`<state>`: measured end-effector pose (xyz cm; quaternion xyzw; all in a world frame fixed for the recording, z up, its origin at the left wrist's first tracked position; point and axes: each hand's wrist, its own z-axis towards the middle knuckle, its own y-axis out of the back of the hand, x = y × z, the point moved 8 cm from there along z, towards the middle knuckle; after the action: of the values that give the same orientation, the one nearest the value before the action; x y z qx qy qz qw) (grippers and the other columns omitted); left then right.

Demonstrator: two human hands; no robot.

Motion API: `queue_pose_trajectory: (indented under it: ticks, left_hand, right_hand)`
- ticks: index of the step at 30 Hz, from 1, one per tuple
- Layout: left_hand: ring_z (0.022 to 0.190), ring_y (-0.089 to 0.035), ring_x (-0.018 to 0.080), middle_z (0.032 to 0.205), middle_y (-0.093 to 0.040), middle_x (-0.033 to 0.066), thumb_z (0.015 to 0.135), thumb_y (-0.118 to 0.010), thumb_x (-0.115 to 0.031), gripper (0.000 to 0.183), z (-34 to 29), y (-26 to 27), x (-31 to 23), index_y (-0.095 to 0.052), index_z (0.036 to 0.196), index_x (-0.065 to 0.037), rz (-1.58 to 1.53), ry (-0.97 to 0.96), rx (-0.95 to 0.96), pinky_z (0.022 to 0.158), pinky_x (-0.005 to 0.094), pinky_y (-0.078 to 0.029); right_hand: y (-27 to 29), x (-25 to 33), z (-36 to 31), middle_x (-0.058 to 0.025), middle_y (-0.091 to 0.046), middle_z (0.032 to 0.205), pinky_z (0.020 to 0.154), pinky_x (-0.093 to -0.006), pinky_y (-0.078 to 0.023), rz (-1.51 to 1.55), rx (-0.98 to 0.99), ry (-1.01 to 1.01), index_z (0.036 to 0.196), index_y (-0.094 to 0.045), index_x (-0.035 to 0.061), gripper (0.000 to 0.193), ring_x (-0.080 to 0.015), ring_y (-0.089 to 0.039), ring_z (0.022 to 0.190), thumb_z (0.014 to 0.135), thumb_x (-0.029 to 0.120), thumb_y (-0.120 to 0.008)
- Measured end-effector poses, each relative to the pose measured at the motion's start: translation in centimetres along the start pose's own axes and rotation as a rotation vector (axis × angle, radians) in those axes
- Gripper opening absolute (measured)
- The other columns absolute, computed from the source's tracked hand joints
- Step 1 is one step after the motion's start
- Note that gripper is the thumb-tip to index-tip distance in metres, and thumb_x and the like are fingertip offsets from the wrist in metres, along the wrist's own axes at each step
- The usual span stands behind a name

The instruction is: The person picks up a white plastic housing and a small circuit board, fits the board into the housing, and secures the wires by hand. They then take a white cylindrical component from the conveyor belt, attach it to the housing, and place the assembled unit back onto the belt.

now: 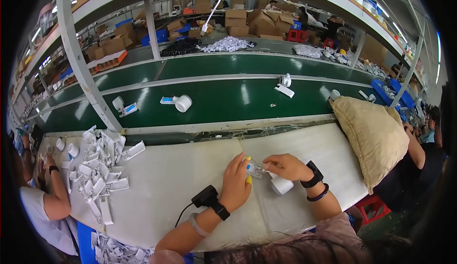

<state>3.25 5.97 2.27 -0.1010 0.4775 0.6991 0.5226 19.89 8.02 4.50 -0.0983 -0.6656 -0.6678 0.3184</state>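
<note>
Plastic part (255, 170), transparent, is gripped by the left hand (236, 182); the right hand (289, 167) pinches its end, beside a white cylinder (282, 186).

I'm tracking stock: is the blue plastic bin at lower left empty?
Not empty: white plastic parts lie heaped inside the blue plastic bin; how full, I cannot tell.
</note>
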Motion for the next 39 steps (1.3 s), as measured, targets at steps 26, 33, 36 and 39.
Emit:
queue_pose_trajectory:
  ticks: [26,33,36,39]
  left_hand:
    - [0.082,-0.063,0.0380,0.099,-0.062,0.0212,0.077,-0.066,-0.015,0.048,-0.7,0.3,0.9,-0.043,0.118,-0.003,0.104,0.275,0.204,0.066,0.0455,-0.048]
    - [0.064,-0.056,0.0142,0.095,-0.057,0.0100,0.091,-0.059,-0.017,0.036,-1.1,-1.1,1.2,-0.042,0.121,-0.005,-0.585,0.409,0.237,0.058,0.0294,-0.048]
    - [0.063,-0.053,0.0088,0.090,-0.056,0.0052,0.098,-0.047,-0.019,0.025,-1.4,-1.9,0.9,-0.044,0.119,-0.005,-0.949,0.584,0.286,0.056,0.0242,-0.047]
    - [0.063,-0.053,0.0094,0.087,-0.057,0.0051,0.101,-0.041,-0.020,0.023,-1.5,-2.0,1.9,-0.045,0.117,-0.004,-0.900,0.597,0.287,0.056,0.0249,-0.047]
  right_hand:
    - [-3.5,2.6,-2.9,-0.0060,-0.063,0.066,0.055,-0.0272,-0.047,0.486,0.419,-0.061,0.094,-0.060,0.0031,0.020,-0.0144,-0.063,0.058,0.087,0.021,-0.066]
    - [1.0,5.0,-3.2,-0.0080,-0.063,0.067,0.057,-0.0336,-0.047,-0.012,-0.160,0.172,0.087,-0.064,0.0063,0.015,-0.0272,-0.061,0.060,0.075,0.013,-0.071]
    - [1.4,5.8,-3.3,-0.0055,-0.063,0.067,0.064,-0.0334,-0.047,-0.118,-0.317,0.300,0.086,-0.065,0.0078,0.016,-0.0236,-0.061,0.060,0.073,0.010,-0.074]
    - [1.7,6.5,-3.6,-0.0036,-0.064,0.070,0.069,-0.0339,-0.046,-0.102,-0.412,0.409,0.085,-0.065,0.0089,0.019,-0.0222,-0.060,0.061,0.070,0.006,-0.075]
